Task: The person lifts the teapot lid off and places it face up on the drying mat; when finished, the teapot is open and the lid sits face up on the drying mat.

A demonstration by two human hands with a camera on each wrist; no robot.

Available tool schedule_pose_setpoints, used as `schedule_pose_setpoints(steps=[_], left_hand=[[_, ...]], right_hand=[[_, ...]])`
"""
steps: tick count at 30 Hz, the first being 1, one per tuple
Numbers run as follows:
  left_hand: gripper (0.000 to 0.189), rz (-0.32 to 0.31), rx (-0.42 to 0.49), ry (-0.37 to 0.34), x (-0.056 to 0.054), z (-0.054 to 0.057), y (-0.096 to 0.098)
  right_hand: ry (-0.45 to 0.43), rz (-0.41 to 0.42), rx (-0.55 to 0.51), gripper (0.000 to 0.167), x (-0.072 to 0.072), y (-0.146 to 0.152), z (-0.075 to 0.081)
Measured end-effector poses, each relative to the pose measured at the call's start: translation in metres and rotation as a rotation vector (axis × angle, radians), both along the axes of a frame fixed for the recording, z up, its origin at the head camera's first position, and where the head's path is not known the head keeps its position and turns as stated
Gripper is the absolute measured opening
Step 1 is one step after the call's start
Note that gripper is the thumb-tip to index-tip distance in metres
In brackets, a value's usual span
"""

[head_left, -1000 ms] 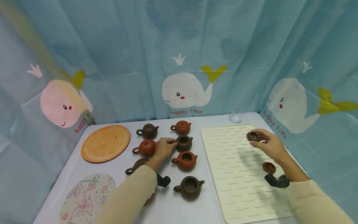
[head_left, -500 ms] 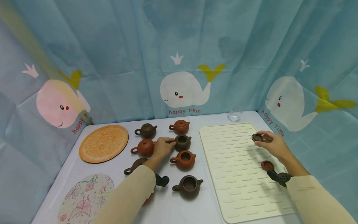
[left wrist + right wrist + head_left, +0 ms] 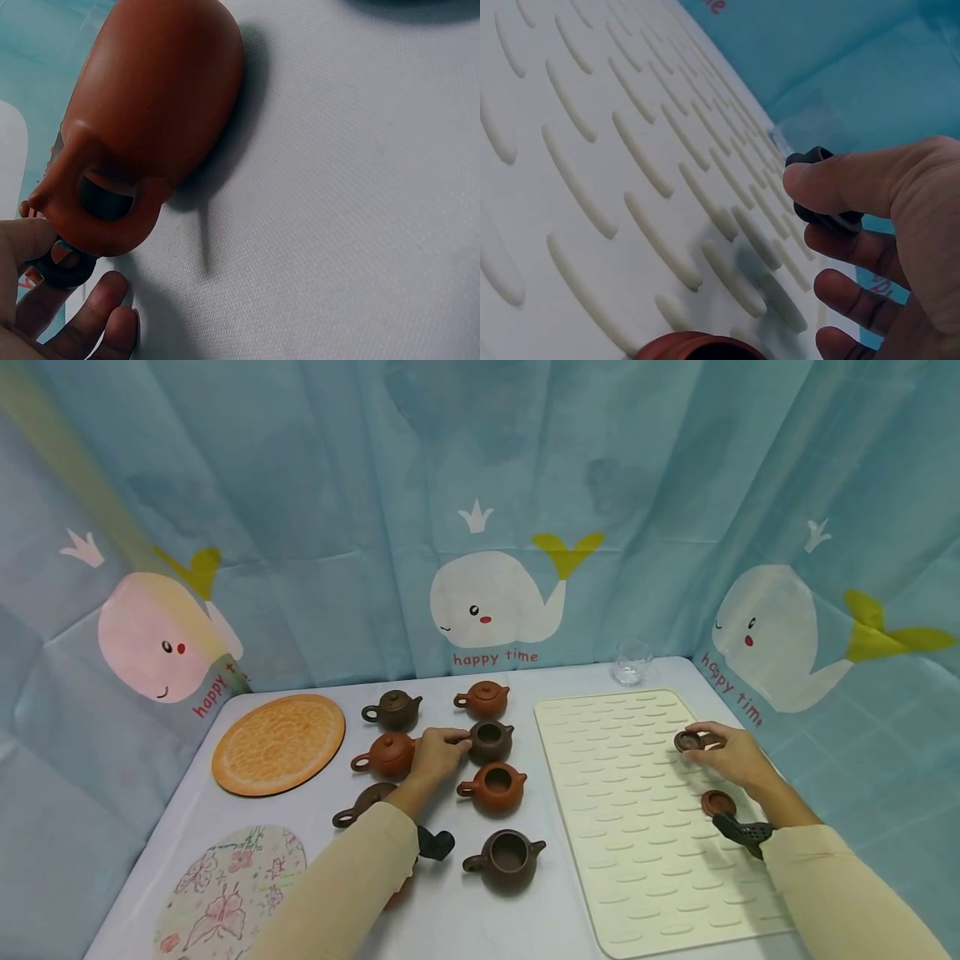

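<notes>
My left hand (image 3: 441, 755) pinches the handle of a dark brown teapot (image 3: 491, 743) that stands lidless on the table. In the left wrist view the dark handle (image 3: 66, 270) shows between thumb and fingers, partly behind a reddish teapot (image 3: 169, 82). Over the far right of the cream ridged mat, my right hand (image 3: 731, 756) holds a dark teapot lid (image 3: 687, 742), its hollow underside showing. The right wrist view has this lid (image 3: 819, 191) pinched between thumb and forefinger. A reddish-brown lid (image 3: 718, 804) lies upturned on the mat (image 3: 615, 827) nearer the body.
Lidless teapots, one orange-red (image 3: 498, 789) and one brown (image 3: 507, 860), stand in the near part of the row. Several lidded teapots, such as a dark one (image 3: 394, 710), stand left. A glass cup (image 3: 632, 664), a bread-patterned round mat (image 3: 279, 745) and a floral round mat (image 3: 232, 893) lie around.
My right hand has shifted slightly right, then lowered toward the mat with the dark lid. The left hand keeps its hold on the teapot handle.
</notes>
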State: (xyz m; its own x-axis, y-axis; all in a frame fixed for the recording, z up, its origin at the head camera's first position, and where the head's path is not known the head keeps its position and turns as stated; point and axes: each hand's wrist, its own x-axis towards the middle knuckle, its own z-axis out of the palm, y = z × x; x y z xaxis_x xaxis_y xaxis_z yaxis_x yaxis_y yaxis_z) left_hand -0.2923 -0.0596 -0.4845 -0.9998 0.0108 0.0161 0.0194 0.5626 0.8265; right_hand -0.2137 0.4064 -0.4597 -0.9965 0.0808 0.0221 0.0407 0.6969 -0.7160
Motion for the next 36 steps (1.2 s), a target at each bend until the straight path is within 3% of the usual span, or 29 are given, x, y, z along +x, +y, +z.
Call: schedule_pose_setpoints(steps=[10,27,36], left_hand=[[0.015,0.001,0.0,-0.005,0.0,0.001,-0.001],[0.014,-0.008,-0.004,0.006,0.001,0.0,0.0],[0.014,-0.004,-0.004,0.0,0.0,-0.001,-0.001]], right_hand=[[-0.039,0.031,0.041,0.055,-0.006,0.005,-0.012],[-0.079,0.003,0.166,0.052,-0.005,0.002,-0.018],[-0.094,0.022,0.143,0.054,-0.003,0.003,-0.019]])
